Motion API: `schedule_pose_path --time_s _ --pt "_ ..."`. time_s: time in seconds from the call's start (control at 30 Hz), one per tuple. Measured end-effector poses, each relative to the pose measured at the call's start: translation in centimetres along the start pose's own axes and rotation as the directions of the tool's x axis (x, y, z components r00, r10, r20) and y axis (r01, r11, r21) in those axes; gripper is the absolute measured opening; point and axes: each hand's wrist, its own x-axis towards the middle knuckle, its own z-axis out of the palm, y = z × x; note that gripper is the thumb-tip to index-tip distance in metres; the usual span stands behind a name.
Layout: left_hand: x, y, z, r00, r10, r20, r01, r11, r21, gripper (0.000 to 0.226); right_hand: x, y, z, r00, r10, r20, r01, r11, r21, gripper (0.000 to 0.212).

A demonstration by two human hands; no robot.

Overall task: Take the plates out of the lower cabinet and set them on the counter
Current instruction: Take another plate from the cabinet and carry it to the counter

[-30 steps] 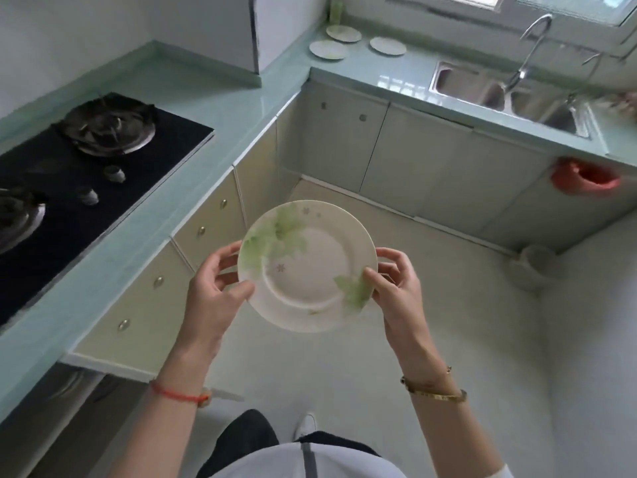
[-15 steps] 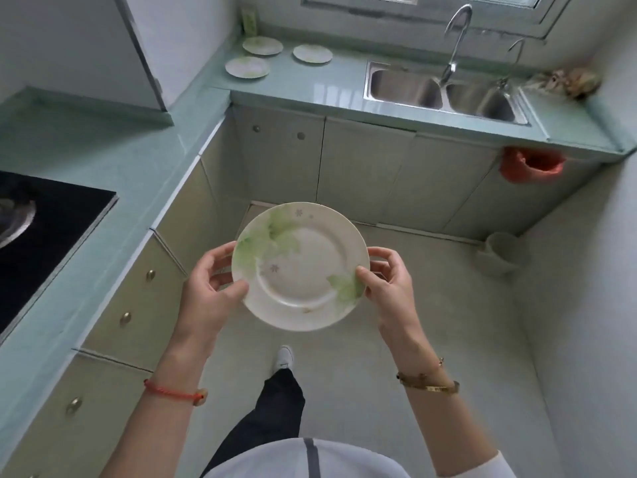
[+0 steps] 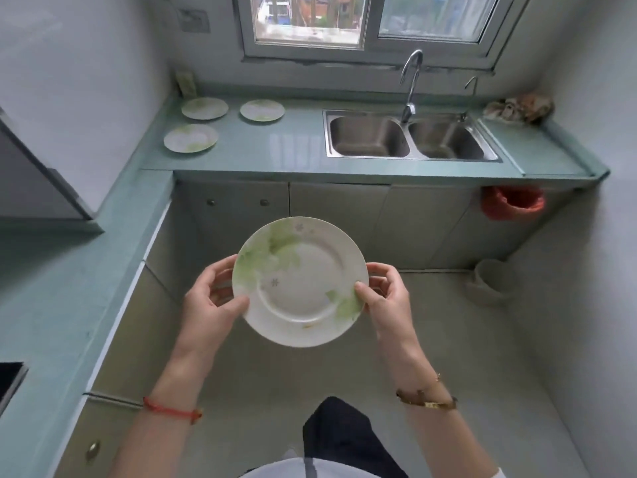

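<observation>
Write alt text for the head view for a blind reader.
A left hand and right hand hold a round white plate with green leaves by its rim. Ahead, three matching plates lie on a pale green counter beside a steel double sink.

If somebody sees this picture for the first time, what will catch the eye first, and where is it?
First comes the white plate with green leaves, gripped at its rim by the left hand and the right hand in the middle of the view, above the floor. Beyond it, three similar plates lie flat on the green counter, left of the double steel sink.
</observation>
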Motion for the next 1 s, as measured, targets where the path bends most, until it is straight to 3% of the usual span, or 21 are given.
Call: schedule_pose_path --time_s 0.2,0.6,1.0 --pt "10.0 1.1 3.2 1.0 -0.018 0.007 0.018 1.0 0.011 0.062 10.1 -1.4 2.4 1.0 0.0 -0.015 0.0 1.0 -0.003 0.026" --pt "29.9 2.9 8.5 0.983 -0.059 -0.173 0.05 0.997 -0.053 0.067 33.4 -6.3 9.5 0.987 0.006 0.163 0.009 0.996 -0.089 0.026" --pt "49.9 1.4 4.9 0.957 -0.148 -0.249 0.138 0.989 -0.059 0.069 50.8 -6.3 23.5 0.971 0.085 0.223 -0.024 0.965 -0.262 0.026"
